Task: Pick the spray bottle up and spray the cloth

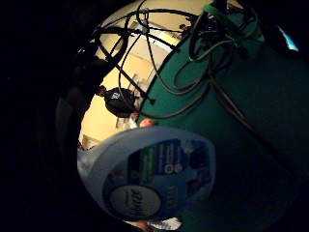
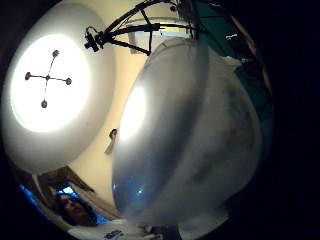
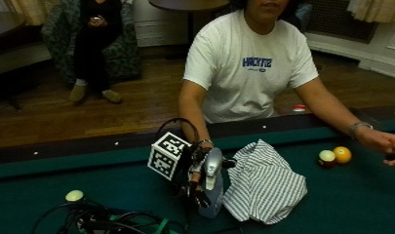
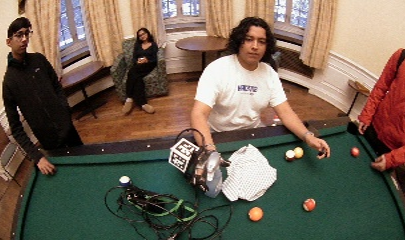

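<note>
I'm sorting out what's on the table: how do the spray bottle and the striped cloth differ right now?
The spray bottle is held in the gloved right hand, lifted and tilted; the cloth lies on the green table with no hand on it. The bottle is a rigid, pale blue-white body with a printed label; the cloth is soft, crumpled and striped. Both sit side by side in front of the person, the bottle's top toward the cloth.

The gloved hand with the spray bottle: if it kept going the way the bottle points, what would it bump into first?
Probably the striped cloth. The gloved right hand holds the spray bottle just beside it on the green table, nozzle toward the cloth. Depth is hard to judge, but nothing shows between them.
</note>
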`<state>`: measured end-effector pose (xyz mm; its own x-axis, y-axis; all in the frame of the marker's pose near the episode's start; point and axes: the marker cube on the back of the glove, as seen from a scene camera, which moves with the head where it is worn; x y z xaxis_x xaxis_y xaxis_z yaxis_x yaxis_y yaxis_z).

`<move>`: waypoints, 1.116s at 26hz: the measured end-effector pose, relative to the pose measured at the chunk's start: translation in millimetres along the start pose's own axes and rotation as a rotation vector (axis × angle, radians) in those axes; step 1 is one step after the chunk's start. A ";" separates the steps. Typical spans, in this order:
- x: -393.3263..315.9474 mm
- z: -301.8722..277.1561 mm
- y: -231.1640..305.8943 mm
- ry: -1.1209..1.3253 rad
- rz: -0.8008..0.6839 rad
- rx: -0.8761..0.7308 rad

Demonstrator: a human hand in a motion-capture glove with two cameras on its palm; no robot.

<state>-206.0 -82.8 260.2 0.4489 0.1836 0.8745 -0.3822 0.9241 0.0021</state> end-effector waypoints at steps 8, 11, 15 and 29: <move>7.7 8.1 -20.4 -0.012 -0.005 -0.110; 7.7 9.2 -23.0 0.003 0.031 -0.110; 1.2 10.9 -25.0 -0.011 0.045 -0.091; -71.8 -34.3 -8.0 -0.036 -0.107 -0.261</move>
<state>-207.5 -91.9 180.7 0.4446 0.0729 0.8928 -0.1109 0.9935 -0.0259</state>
